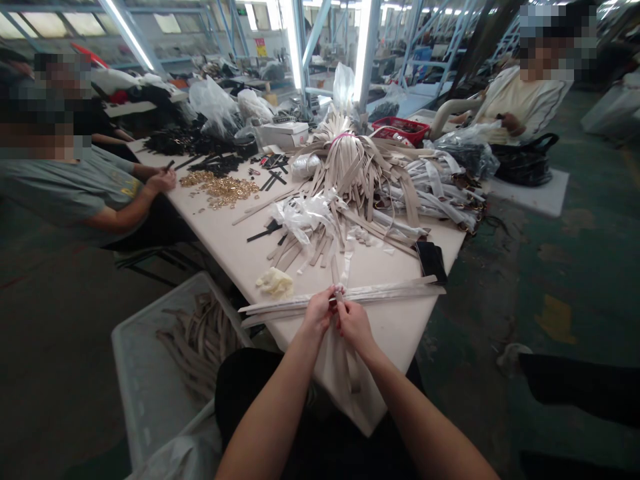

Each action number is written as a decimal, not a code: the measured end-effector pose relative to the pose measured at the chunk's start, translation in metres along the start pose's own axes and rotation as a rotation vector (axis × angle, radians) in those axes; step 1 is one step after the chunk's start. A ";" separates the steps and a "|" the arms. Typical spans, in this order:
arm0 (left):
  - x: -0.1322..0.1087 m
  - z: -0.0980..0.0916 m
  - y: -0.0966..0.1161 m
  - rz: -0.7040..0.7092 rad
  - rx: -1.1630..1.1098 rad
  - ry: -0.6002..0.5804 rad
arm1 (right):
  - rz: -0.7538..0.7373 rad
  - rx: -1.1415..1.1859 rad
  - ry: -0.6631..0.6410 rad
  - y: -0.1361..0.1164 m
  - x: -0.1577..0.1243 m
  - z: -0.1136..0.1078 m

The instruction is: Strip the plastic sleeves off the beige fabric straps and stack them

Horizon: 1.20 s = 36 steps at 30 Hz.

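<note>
Close together at the near end of the table, my left hand [321, 310] and my right hand [354, 325] are both closed on a beige strap [353, 370]. Its loop hangs below my right hand, in front of the table edge. What sits between my fingertips is too small to make out. Just beyond my hands, several long beige strips [395, 291] with whitish wrapping lie crosswise on the table. A crumpled pale yellow glove-like piece [276, 283] rests left of my hands.
A big bundle of beige straps [350, 157] stands mid-table, with plastic bags [305, 217] before it. Gold metal pieces [220, 189] lie at left, a black phone-like object [431, 260] at right. A white bin [125, 353] of straps stands lower left. Co-workers sit on both sides.
</note>
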<state>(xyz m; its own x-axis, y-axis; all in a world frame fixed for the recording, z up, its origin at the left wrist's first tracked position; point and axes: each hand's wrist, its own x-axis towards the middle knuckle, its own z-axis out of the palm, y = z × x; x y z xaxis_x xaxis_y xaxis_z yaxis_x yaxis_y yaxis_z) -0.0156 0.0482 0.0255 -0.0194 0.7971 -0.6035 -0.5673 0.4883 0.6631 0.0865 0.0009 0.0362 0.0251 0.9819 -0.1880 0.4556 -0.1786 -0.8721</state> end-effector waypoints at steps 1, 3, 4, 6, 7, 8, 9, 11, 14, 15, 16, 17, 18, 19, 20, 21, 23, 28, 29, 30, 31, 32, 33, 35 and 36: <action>0.000 0.001 -0.001 0.009 -0.006 -0.002 | -0.006 0.005 0.004 -0.001 0.000 0.000; 0.000 0.001 -0.002 0.028 -0.008 -0.001 | -0.008 0.033 -0.004 -0.002 0.000 0.001; -0.001 0.002 -0.002 0.034 -0.003 -0.005 | 0.003 0.061 -0.021 -0.003 0.000 0.001; -0.004 0.001 -0.002 0.035 0.011 -0.026 | 0.041 0.142 -0.064 -0.003 0.000 0.001; -0.006 0.001 -0.002 0.033 0.019 -0.042 | 0.059 0.186 -0.077 -0.003 0.000 0.001; -0.009 0.000 -0.001 0.029 0.029 -0.063 | 0.068 0.225 -0.082 -0.002 0.000 0.001; -0.011 -0.001 -0.001 0.020 0.043 -0.094 | 0.068 0.257 -0.078 -0.002 0.000 0.001; -0.015 -0.002 -0.001 0.004 0.082 -0.168 | 0.054 0.302 -0.063 -0.001 0.002 0.002; -0.018 -0.003 0.001 -0.001 0.125 -0.230 | 0.061 0.350 -0.077 -0.002 0.006 0.001; -0.018 -0.004 0.003 0.003 0.132 -0.225 | 0.066 0.371 -0.090 -0.003 0.006 0.000; -0.017 -0.004 0.006 0.009 0.133 -0.206 | 0.067 0.397 -0.105 -0.005 0.005 -0.001; -0.016 -0.004 0.011 0.021 0.127 -0.177 | 0.063 0.428 -0.126 -0.007 0.003 -0.003; -0.015 -0.005 0.016 0.044 0.110 -0.140 | 0.058 0.458 -0.154 -0.009 0.000 -0.005; -0.014 -0.005 0.023 0.075 0.086 -0.102 | 0.055 0.484 -0.186 -0.012 -0.003 -0.007; -0.014 -0.005 0.029 0.105 0.063 -0.072 | 0.056 0.501 -0.215 -0.015 -0.007 -0.009; -0.015 -0.005 0.034 0.126 0.049 -0.056 | 0.060 0.507 -0.234 -0.018 -0.010 -0.011; -0.018 -0.004 0.041 0.125 0.063 -0.073 | 0.061 0.475 -0.211 -0.024 -0.013 -0.014; -0.031 0.005 0.035 0.017 0.142 -0.216 | 0.028 0.378 -0.043 -0.036 -0.001 -0.022; -0.031 0.006 0.033 0.000 0.143 -0.241 | 0.018 0.388 -0.033 -0.037 0.002 -0.023; -0.031 0.007 0.032 -0.006 0.136 -0.249 | 0.011 0.402 -0.035 -0.038 0.003 -0.025; -0.031 0.008 0.032 -0.003 0.121 -0.237 | 0.016 0.415 -0.056 -0.038 0.003 -0.025; -0.030 0.008 0.033 0.010 0.099 -0.209 | 0.035 0.426 -0.096 -0.037 0.003 -0.025; -0.030 0.008 0.035 0.027 0.074 -0.173 | 0.064 0.432 -0.137 -0.036 0.001 -0.024; -0.030 0.008 0.038 0.047 0.044 -0.122 | 0.112 0.431 -0.186 -0.035 -0.002 -0.022; -0.032 0.008 0.038 0.045 0.045 -0.119 | 0.117 0.425 -0.181 -0.034 -0.003 -0.021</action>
<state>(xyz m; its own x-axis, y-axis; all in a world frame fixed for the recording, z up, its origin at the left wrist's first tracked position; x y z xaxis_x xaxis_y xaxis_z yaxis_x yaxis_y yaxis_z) -0.0301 0.0443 0.0731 0.0553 0.8537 -0.5179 -0.5301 0.4646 0.7093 0.0891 0.0052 0.0759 -0.1184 0.9334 -0.3388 0.0532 -0.3348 -0.9408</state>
